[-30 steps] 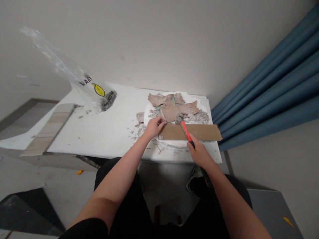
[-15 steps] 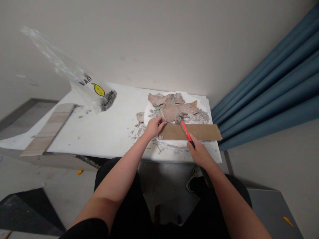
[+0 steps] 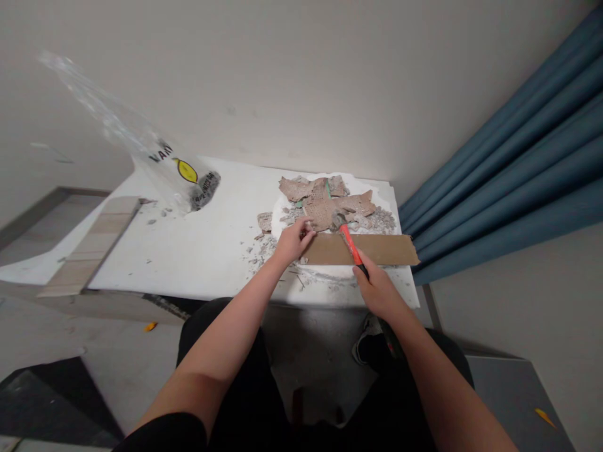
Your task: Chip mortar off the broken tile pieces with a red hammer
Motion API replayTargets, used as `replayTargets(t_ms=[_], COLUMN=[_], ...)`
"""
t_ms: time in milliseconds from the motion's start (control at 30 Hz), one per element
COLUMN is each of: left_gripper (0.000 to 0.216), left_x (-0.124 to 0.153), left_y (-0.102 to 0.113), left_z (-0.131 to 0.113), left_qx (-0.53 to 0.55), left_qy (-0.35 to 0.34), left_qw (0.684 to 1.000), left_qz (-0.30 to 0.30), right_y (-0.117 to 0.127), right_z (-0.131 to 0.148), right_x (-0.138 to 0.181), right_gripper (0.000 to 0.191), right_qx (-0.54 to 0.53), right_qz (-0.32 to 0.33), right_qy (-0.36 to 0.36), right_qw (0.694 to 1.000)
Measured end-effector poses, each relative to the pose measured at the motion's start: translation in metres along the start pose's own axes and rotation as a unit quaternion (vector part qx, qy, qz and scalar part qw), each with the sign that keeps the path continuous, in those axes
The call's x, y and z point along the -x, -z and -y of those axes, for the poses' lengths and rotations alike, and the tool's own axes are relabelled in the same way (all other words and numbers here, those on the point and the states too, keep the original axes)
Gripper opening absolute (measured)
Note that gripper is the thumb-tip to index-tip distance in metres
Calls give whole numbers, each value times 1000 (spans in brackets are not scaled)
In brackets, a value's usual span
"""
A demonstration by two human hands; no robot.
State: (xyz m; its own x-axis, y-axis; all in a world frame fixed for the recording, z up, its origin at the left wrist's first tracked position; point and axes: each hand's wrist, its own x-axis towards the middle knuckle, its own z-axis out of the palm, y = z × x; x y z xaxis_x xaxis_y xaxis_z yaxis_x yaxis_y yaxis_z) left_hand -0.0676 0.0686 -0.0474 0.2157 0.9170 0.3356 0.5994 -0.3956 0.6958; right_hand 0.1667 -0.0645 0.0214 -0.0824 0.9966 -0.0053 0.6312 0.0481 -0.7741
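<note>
My right hand (image 3: 377, 287) is wrapped round the black grip of a hammer (image 3: 349, 241) with a red shaft. The hammer's grey, dusty head rests at the front edge of a torn brown perforated sheet (image 3: 319, 211). My left hand (image 3: 293, 241) is closed in a pinch at the left end of a brown cardboard strip (image 3: 367, 249), near the sheet's lower left corner. What its fingertips hold, if anything, is too small to make out. Grey crumbled rubble (image 3: 382, 220) lies around and under the sheet, on a white base.
A clear plastic bag (image 3: 162, 164) with a yellow lemon print and dark grey contents stands on the white-covered table (image 3: 198, 251). A wood-patterned board (image 3: 92, 248) lies at the left end. Blue curtains (image 3: 509, 150) hang on the right, and the wall rises behind.
Both hands and the hammer stay in nearly the same place. My left fingers have shifted slightly at the sheet's corner.
</note>
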Motion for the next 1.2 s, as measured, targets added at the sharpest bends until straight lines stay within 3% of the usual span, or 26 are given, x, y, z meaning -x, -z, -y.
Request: replayTargets(t_ms=[100,333,933,1200], left_gripper=[45,47,43,62], left_x=[3,8,9,11], left_y=[-4,-11,-18,5], left_z=[1,4,8,11], left_qx=[16,35,31,-39], left_qy=[-1,-11,-19,-71], left_qw=[1000,999,998,994], left_qz=[-18,-40,-41,-77], right_y=[2,-6,-15,-16], right_z=[16,38,46,46], right_x=[5,4,7,10], right_gripper=[60,60,62,61], right_qx=[-19,15,63,74], right_qz=[5,26,56,53], right_qy=[21,28,-1,-7], right_qw=[1000,999,996,996])
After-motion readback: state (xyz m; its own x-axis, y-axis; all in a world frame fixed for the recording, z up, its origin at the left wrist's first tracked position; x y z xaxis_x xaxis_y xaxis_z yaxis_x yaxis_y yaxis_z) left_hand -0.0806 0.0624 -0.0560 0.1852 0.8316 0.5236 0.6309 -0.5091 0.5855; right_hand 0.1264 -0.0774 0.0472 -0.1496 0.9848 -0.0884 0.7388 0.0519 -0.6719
